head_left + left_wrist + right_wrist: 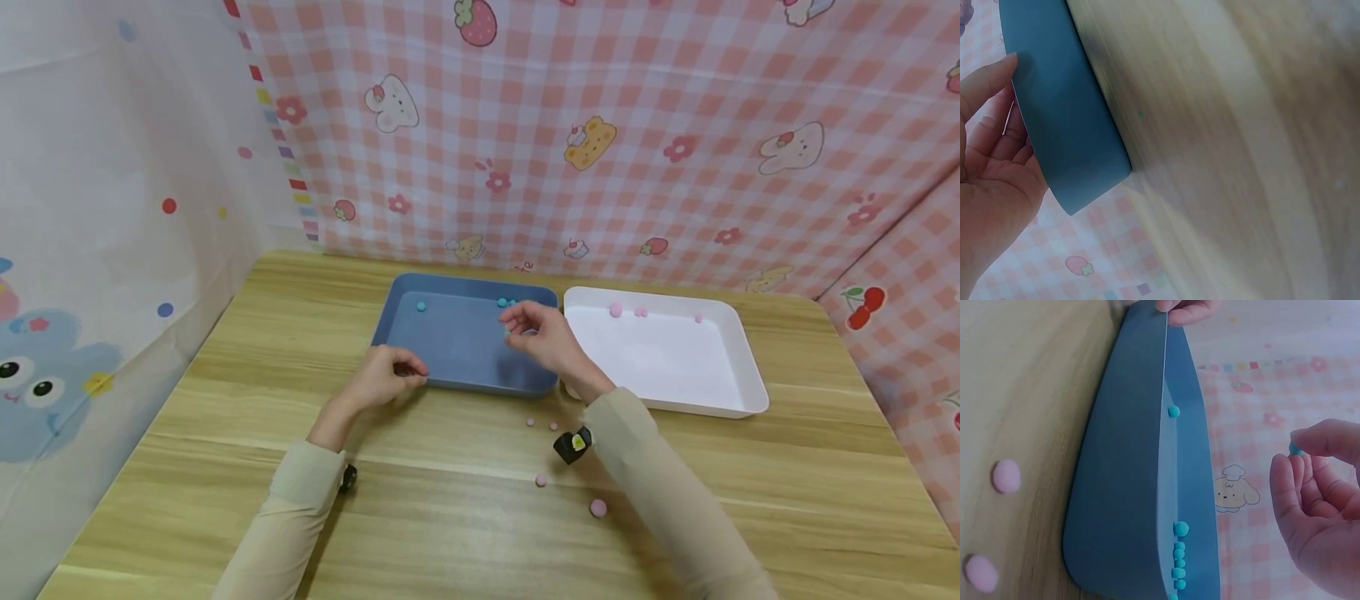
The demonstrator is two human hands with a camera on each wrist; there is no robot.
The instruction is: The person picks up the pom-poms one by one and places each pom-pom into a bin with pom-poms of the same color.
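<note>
My right hand [547, 337] is above the right part of the blue tray [457, 346], pinching a small teal ball [1295, 448] between thumb and fingertips. My left hand [377, 377] grips the tray's near rim toward its left corner; the left wrist view shows the thumb and the fingers on the rim [1019, 81]. Several teal balls [1181, 529] lie inside the tray, most of them in a row in the right wrist view. One teal ball [422, 307] sits apart at the tray's far left.
To the right of the blue tray stands a white tray [652, 367] with pink balls [616, 310] along its far side. Several loose pink balls [597, 508] lie on the wooden table [450, 500] in front. A checked cloth [525, 108] hangs behind.
</note>
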